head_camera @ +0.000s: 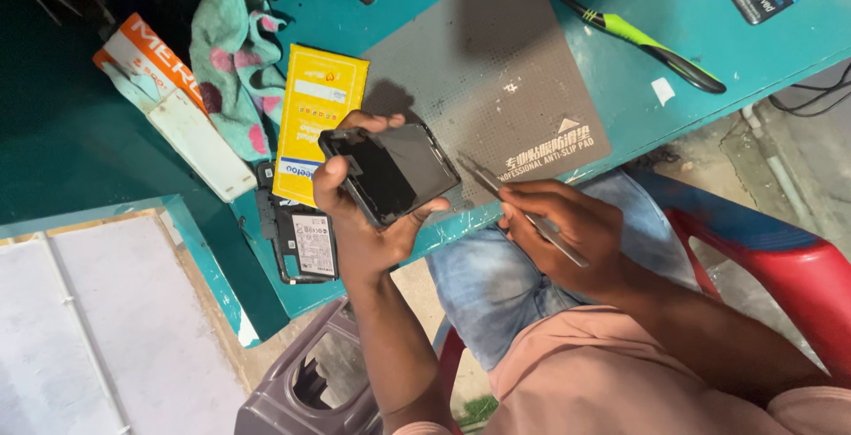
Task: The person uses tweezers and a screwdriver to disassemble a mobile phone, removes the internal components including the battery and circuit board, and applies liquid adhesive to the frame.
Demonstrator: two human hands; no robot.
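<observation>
My left hand (355, 222) grips a black smartphone (390, 172) by its edges, its dark glass side up, over the front edge of the teal table (408, 9). My right hand (563, 231) holds thin metal tweezers (510, 197) like a pen. Their tips point up-left and end just right of the phone, over the grey anti-slip mat (487, 71). Both hands hover above my lap in blue jeans.
A yellow battery pack (315, 129) and an opened phone frame with battery (301, 240) lie left of the phone. A spotted teal cloth (235, 54), an orange-white box (155, 62) and a green-black screwdriver (638, 36) lie farther off. A red plastic chair (780, 266) is at right, a grey stool (301, 382) below.
</observation>
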